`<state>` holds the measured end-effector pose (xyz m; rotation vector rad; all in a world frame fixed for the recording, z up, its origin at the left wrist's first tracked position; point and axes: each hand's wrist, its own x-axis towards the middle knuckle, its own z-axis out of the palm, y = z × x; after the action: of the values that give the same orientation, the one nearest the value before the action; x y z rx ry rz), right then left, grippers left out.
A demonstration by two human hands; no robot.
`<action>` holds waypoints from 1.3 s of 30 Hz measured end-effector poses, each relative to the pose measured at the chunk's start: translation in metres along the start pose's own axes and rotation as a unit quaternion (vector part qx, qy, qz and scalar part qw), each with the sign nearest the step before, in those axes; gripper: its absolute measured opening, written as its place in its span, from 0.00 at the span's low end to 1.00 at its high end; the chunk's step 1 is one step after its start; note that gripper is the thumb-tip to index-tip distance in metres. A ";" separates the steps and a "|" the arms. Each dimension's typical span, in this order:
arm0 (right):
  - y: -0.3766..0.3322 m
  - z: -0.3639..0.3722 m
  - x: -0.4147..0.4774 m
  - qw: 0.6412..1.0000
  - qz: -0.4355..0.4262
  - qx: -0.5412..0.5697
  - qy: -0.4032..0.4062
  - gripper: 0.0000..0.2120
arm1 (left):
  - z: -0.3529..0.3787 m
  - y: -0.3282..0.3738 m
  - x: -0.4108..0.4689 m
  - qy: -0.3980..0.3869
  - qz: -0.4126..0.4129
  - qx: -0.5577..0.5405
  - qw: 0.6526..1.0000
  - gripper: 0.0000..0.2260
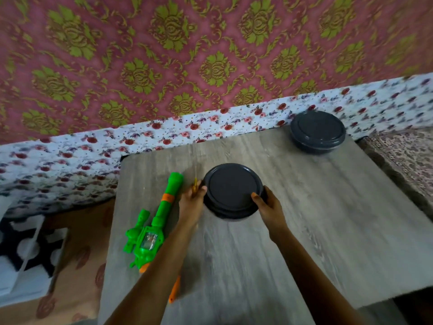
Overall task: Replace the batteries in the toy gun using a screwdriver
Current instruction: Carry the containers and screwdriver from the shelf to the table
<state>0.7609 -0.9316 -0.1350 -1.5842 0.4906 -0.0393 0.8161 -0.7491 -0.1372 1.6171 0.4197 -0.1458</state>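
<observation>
A bright green plastic toy gun (pixel 152 228) with an orange band round its barrel lies along the left edge of the grey wood-grain table (pixel 328 219), barrel pointing toward the far edge, touched by neither hand. Just to its right, the left hand (pixel 192 201) holds a thin yellow-handled screwdriver (pixel 195 184), blurred, its shaft pointing toward the far edge. The thumb of that hand presses on the left rim of a dark grey round lidded container (pixel 232 191) that sits near the middle of the table. The right hand (pixel 268 206) grips the container's right side, thumb on the lid and fingers curled round the wall. The toy gun thus lies on the outer side of the left hand, near it but apart. A slender orange piece (pixel 174 289) shows beside the left forearm toward the near edge; what it is I cannot tell. A second dark grey lidded container (pixel 317 131) stands at the far right corner.
</observation>
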 end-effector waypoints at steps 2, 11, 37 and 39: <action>-0.001 -0.010 0.009 1.000 0.005 0.012 0.017 0.19 | 0.015 0.001 0.013 -0.024 0.001 0.018 1.000 0.20; -0.008 -0.073 0.100 0.998 -0.009 0.058 -0.002 0.21 | 0.115 0.030 0.070 -0.074 0.037 0.049 0.995 0.15; 0.013 -0.114 0.261 0.996 -0.026 0.068 -0.059 0.26 | 0.233 0.043 0.148 0.041 0.048 0.120 0.991 0.14; 0.015 -0.114 0.255 0.997 -0.023 0.056 -0.044 0.26 | 0.234 0.041 0.140 0.072 0.044 0.152 0.985 0.13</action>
<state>0.9509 -1.1232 -0.2085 -1.4813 0.3771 -0.0325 0.9963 -0.9549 -0.1693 1.9516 0.4518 -0.0265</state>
